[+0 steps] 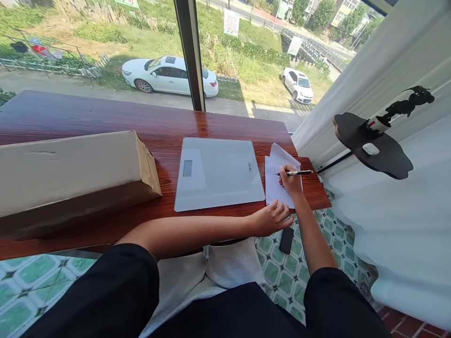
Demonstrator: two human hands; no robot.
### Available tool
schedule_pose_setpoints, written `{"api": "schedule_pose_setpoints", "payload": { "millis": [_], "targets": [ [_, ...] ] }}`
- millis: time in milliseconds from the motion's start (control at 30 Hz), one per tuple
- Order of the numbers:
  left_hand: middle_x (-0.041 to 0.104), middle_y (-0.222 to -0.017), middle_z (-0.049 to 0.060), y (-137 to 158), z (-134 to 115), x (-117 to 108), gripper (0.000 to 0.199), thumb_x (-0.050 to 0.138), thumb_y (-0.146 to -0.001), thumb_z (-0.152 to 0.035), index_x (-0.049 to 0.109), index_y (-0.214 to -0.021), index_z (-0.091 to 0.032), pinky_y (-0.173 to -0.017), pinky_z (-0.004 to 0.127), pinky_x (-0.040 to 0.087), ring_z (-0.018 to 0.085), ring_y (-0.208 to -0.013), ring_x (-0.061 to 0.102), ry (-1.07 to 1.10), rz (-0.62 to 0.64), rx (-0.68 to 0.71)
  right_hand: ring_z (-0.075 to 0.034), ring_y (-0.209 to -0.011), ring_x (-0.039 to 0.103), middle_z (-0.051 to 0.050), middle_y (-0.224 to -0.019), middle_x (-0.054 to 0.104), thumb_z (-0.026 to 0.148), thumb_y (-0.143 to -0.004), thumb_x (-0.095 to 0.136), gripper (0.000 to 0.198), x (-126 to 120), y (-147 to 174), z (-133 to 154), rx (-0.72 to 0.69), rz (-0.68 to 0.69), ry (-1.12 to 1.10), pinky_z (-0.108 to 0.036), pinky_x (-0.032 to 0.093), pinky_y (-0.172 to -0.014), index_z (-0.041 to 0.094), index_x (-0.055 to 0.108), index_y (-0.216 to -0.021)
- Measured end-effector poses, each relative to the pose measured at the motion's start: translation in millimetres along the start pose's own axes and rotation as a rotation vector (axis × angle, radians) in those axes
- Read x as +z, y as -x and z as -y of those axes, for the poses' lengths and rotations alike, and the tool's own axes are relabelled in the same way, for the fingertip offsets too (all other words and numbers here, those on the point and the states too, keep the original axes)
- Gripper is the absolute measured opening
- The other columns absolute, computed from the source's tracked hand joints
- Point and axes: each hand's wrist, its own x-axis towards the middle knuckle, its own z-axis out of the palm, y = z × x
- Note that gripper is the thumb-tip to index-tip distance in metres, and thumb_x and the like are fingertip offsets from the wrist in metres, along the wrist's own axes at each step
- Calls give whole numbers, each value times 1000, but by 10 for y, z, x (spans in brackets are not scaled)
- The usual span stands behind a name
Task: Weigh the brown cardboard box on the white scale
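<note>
I look down on a window-side room, likely a home or small office: a long wooden counter (105, 122) runs beneath tall glass facing a road with parked cars (169, 75). Green patterned floor tiles (282, 272) and white curtains (387, 61) frame it.
</note>
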Motion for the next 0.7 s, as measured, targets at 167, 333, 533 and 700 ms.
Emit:
{"api": "schedule_pose_setpoints", "payload": {
  "millis": [167, 333, 533, 700],
  "targets": [
    [64, -127, 17, -7, 4, -15, 41, 45, -93, -24, 53, -132, -18, -96, 46, 38, 29, -108, 61, 8, 38, -2, -8, -42, 48, 3, -50, 52, 47, -93, 51, 37, 0, -5, -3, 8, 3, -9, -18, 39, -44, 20, 47, -68],
    [63, -128, 18, -7, 5, -23, 42, 49, -91, -24, 54, -132, -17, -96, 47, 38, 29, -109, 59, 44, 50, -5, -8, -40, 47, 3, -49, 53, 44, -92, 50, 34, 0, -12, -5, 13, 5, -12, -19, 39, -43, 20, 48, -68],
    [62, -128, 18, -1, -1, 1, 42, 47, -92, -24, 53, -133, -17, -96, 47, 36, 30, -109, 59, 28, 48, -2, -9, -40, 49, 3, -50, 53, 47, -93, 48, 35, -6, 1, 1, 69, -15, -47, -19, 41, -40, 20, 48, -70],
    [63, -126, 17, 4, -14, 36, 40, 45, -92, -23, 54, -130, -17, -96, 48, 36, 30, -109, 60, 5, 14, -10, -9, -41, 50, 3, -50, 53, 49, -93, 49, 37, -5, 0, -14, 48, -8, -28, -18, 42, -41, 20, 45, -69]
  ]
}}
